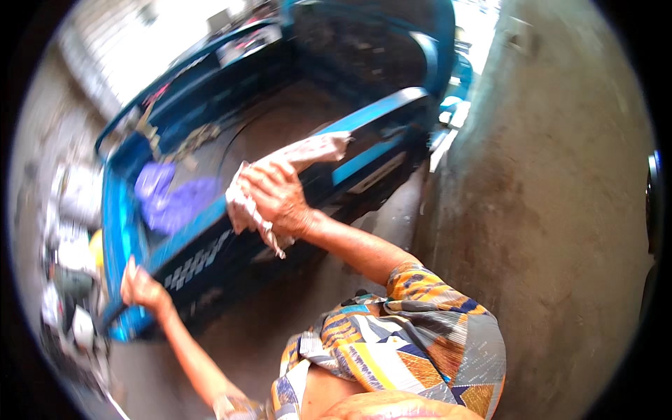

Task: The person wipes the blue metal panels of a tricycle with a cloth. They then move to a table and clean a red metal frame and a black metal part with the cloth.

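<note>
A blue metal cargo bed (115, 210), apparently part of a cargo vehicle, stretches across in front of me. My right hand (276, 196) is closed on a crumpled pale pink cloth (318, 149), pressing it on the top rail of the bed's near side. One end of the cloth lies along the rail, and another hangs down over the outer side. My left hand (143, 288) is closed at the near left corner of the bed, thumb up, with its fingers curled on the rim; the fingertips are partly hidden.
Inside the bed lie a purple plastic bag (178, 199) and some tan scraps (199, 140). A blue-framed dark panel (360, 49) rises at the far end. Bags and mixed items (73, 245) crowd the left. Concrete floor (539, 210) spreads to the right.
</note>
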Demonstrator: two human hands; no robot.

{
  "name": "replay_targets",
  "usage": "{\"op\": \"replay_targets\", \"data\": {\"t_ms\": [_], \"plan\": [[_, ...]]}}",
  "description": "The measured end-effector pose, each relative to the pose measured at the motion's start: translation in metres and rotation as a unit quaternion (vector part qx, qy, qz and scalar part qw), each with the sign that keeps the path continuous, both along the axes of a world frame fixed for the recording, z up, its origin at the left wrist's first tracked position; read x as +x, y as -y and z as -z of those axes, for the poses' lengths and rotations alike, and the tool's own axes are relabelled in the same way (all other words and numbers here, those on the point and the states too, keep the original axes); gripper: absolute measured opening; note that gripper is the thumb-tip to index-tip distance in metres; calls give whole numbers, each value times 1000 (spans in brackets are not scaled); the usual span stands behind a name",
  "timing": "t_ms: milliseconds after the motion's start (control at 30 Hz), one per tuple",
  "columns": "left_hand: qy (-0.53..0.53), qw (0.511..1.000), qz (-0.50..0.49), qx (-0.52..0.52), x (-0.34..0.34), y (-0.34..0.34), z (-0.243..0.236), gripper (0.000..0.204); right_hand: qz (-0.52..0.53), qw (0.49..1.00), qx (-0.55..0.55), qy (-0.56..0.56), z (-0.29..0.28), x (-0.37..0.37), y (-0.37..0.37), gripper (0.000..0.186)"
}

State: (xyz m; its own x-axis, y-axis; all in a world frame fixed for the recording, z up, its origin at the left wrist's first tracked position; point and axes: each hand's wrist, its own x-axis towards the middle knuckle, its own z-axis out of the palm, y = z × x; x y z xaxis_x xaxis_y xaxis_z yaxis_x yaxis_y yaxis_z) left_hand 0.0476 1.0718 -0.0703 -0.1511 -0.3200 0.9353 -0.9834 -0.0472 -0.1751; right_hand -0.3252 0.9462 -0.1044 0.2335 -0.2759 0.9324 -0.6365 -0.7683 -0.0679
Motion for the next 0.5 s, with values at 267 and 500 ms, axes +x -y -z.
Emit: {"op": "replay_targets", "data": {"t_ms": [267, 500], "plan": [[-254, 935, 50, 243, -158, -41, 117, 59, -62, 997, 13, -46, -5, 43, 21, 44], [-710, 609, 291, 200, -173, -51, 115, 67, -174, 982, -47, -52, 10, 111, -7, 59]]}}
